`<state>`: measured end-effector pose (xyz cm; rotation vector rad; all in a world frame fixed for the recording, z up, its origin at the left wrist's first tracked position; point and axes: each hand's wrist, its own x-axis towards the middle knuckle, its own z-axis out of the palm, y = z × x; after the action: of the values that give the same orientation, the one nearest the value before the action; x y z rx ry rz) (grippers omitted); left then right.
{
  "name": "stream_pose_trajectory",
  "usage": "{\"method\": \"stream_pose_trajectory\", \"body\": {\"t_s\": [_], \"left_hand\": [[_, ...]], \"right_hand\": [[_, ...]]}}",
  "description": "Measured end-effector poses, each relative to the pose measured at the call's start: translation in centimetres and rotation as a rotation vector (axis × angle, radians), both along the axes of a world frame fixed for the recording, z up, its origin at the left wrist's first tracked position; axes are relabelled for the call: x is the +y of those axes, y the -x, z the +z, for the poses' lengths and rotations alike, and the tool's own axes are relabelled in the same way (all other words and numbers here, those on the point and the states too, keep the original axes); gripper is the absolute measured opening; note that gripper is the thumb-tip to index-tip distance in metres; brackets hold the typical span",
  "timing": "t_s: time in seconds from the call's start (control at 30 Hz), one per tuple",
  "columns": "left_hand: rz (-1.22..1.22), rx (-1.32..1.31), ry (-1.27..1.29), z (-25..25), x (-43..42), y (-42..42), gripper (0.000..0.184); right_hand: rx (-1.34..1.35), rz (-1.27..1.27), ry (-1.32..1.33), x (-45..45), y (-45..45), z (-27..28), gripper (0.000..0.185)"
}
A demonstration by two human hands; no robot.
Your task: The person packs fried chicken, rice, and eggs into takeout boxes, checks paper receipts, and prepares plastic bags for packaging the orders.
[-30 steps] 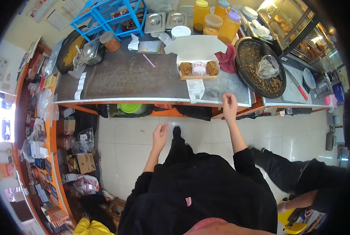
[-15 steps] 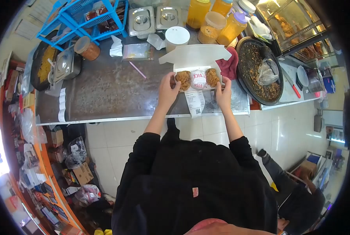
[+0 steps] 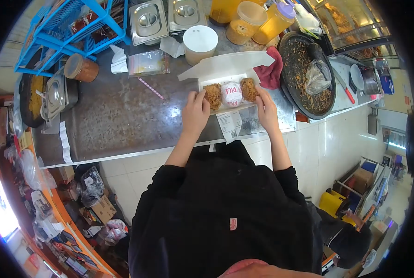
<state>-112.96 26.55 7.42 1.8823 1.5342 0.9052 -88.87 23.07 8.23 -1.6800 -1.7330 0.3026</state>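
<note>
An open white cardboard food box (image 3: 230,64) lies on the metal table with its lid raised at the back. In it, a paper-wrapped rice ball (image 3: 231,94) marked "RICE" sits between two pieces of fried chicken, one on the left (image 3: 213,96) and one on the right (image 3: 248,89). My left hand (image 3: 196,110) grips the box's left side, and my right hand (image 3: 267,109) grips its right side. Some fingertips are hidden behind the walls. A printed receipt (image 3: 229,125) sticks out below the box's front edge, over the table's edge.
A dark red cloth (image 3: 269,69) and a round black pan (image 3: 299,92) with crumbs lie to the right, with a red-handled knife (image 3: 349,95) beyond. Behind stand a white-lidded tub (image 3: 201,44), steel containers (image 3: 148,21) and a blue rack (image 3: 102,23). A person (image 3: 346,238) is at lower right.
The camera view has shifted and tilted. Both hands stay on the box, whose lid now leans at a slant. The person at lower right has changed posture, and a yellow object shows beside them.
</note>
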Motion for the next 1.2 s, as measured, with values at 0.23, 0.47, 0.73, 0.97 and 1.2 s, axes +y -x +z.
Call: {"method": "stream_pose_trajectory", "body": {"t_s": [0.23,0.47,0.73,0.97,1.2], "left_hand": [[-0.031,-0.213,-0.166,-4.0,-5.8,0.4,0.031],[-0.169,0.243,-0.151,-4.5,-7.5,-1.6,0.052],[-0.148,0.341,-0.193,-3.8,-6.7,-3.7,0.058],[-0.155,0.171,-0.091,-3.1,-6.6,-2.9,0.048],[-0.141,-0.110,-0.388,-2.4,-8.6,-4.1,0.026]], "right_hand": [[0.052,0.005,-0.016,-6.4,1.3,-3.8,0.020],[0.088,0.280,0.151,-6.9,2.4,-3.6,0.043],[0.051,0.249,0.109,-8.3,-0.6,-2.9,0.028],[0.088,-0.072,-0.130,-7.4,-5.1,-0.5,0.013],[0.067,-0.412,-0.437,-0.4,-20.1,4.2,0.012]]}}
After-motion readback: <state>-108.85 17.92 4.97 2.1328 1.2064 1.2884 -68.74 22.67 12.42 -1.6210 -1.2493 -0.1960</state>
